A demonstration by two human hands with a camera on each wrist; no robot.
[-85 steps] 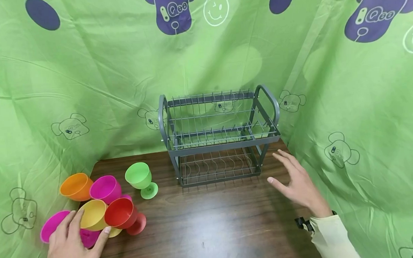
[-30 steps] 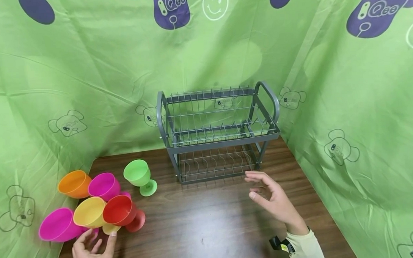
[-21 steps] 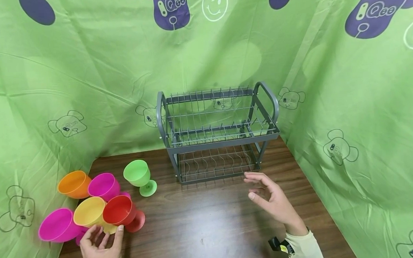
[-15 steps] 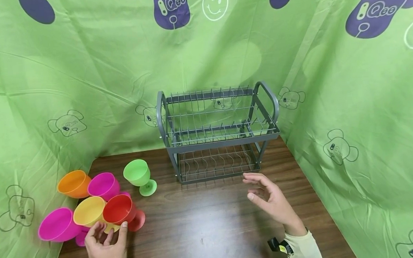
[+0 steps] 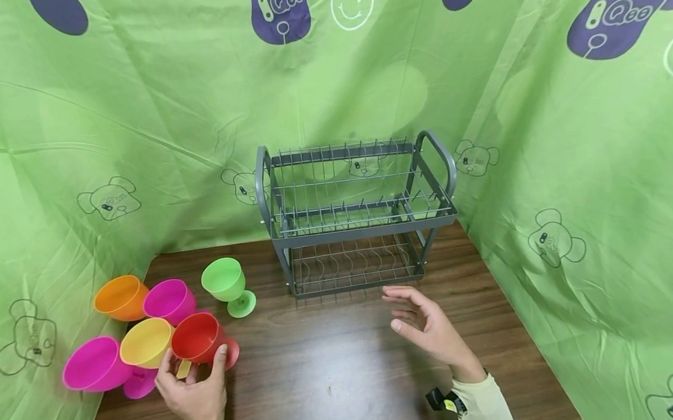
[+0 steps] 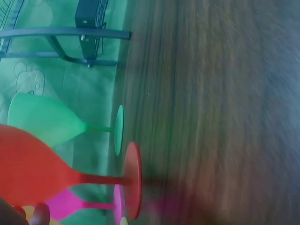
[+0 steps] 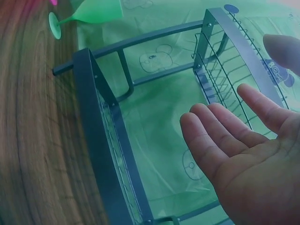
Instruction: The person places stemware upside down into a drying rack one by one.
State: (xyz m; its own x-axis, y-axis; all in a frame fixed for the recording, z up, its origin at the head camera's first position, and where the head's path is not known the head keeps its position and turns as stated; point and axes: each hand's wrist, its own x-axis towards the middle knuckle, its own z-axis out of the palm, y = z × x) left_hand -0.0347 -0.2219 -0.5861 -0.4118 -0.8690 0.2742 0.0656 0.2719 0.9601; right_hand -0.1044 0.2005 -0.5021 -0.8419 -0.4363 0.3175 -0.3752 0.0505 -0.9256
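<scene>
My left hand (image 5: pixel 195 391) holds the red plastic goblet (image 5: pixel 196 338) by its bowl, thumb on the right side and fingers on the left. In the left wrist view the goblet's stem and round foot (image 6: pixel 133 180) show, with fingertips at the lower left corner. Close by on the left stands a yellow goblet (image 5: pixel 146 344), its foot partly covered by my hand. My right hand (image 5: pixel 432 330) hovers in front of the dish rack (image 5: pixel 365 234), fingers loosely bent, holding nothing. The right wrist view shows its palm (image 7: pixel 262 178) near the rack's grey frame.
Two magenta goblets (image 5: pixel 97 365), an orange one (image 5: pixel 120 298) and a light green one (image 5: pixel 224 280) stand on the left of the wooden table (image 5: pixel 330 358). The two-tier rack is at the back centre. Green printed cloth (image 5: pixel 172 117) hangs behind and at both sides.
My left hand has left the front magenta goblet, moved right past the yellow one, and taken hold of the red goblet, which shifts slightly right. My right hand has drifted left and nearer.
</scene>
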